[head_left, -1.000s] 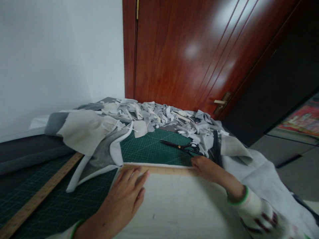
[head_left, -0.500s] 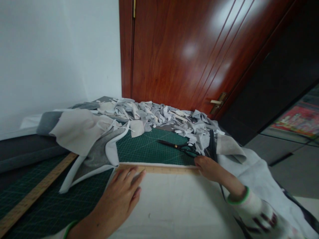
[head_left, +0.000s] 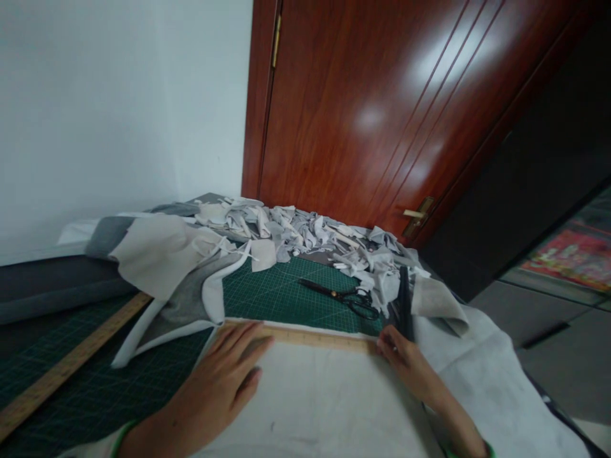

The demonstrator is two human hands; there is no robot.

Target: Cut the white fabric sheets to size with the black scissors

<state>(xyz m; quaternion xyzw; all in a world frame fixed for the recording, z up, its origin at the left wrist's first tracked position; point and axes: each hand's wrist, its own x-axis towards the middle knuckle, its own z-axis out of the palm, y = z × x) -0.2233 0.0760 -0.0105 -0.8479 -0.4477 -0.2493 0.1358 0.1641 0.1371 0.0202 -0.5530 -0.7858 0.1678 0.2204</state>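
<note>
A pale wooden ruler (head_left: 317, 338) lies across the far edge of a white cloth (head_left: 338, 401). My left hand (head_left: 214, 385) rests flat on the ruler's left end, fingers spread. At its right end is my right hand (head_left: 410, 366), with the fingers curled together near the cloth's edge; anything between them is hidden. Beyond the ruler, black-handled scissors (head_left: 337, 294) lie on a green cutting mat (head_left: 260, 296), blades pointing left. Left of the cloth sits a grey and white fabric piece (head_left: 184, 305).
Grey and white fabric scraps (head_left: 310, 232) are heaped at the table's back, before a brown wooden door (head_left: 344, 127). A second wooden ruler (head_left: 76, 362) lies at the left. More white fabric (head_left: 482, 362) covers the right side.
My head view has shifted slightly, so the scene sits lower. My right hand has turned at the ruler's right end, its fingers now more visibly curled. My left hand stays on the ruler.
</note>
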